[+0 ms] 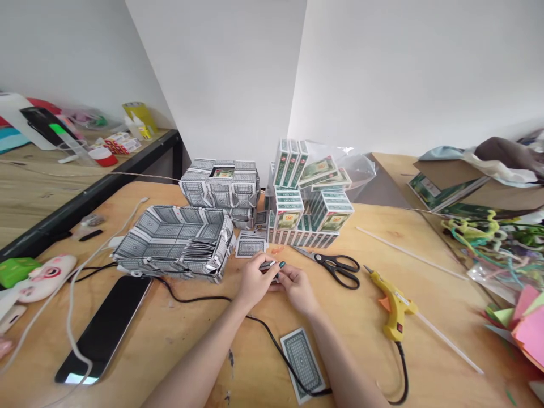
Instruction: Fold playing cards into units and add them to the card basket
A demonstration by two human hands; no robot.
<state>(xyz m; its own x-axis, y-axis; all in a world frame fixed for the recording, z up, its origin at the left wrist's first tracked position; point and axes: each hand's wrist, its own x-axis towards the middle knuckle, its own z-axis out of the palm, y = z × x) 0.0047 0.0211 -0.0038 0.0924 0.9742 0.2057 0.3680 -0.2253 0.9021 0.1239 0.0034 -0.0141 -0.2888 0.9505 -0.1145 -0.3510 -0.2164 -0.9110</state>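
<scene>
My left hand (255,281) and my right hand (297,290) meet over the middle of the table, both with closed fingers. Pinched between them is a playing card (267,265) with a grey pattern, mostly hidden by the fingers; it looks folded. Just beyond them lie loose playing cards (250,247). An open box made of folded cards (170,241) stands to the left of my left hand. Behind it rises a second folded-card structure (225,187). One single card (302,362) lies face down between my forearms, with a black cable across it.
Boxed card decks (304,212) are stacked at the back. Black-handled scissors (340,267) and a yellow hot glue gun (395,309) lie to the right, with glue sticks (410,252) nearby. A phone (106,328) lies at left among cables. Craft scraps (527,323) crowd the right edge.
</scene>
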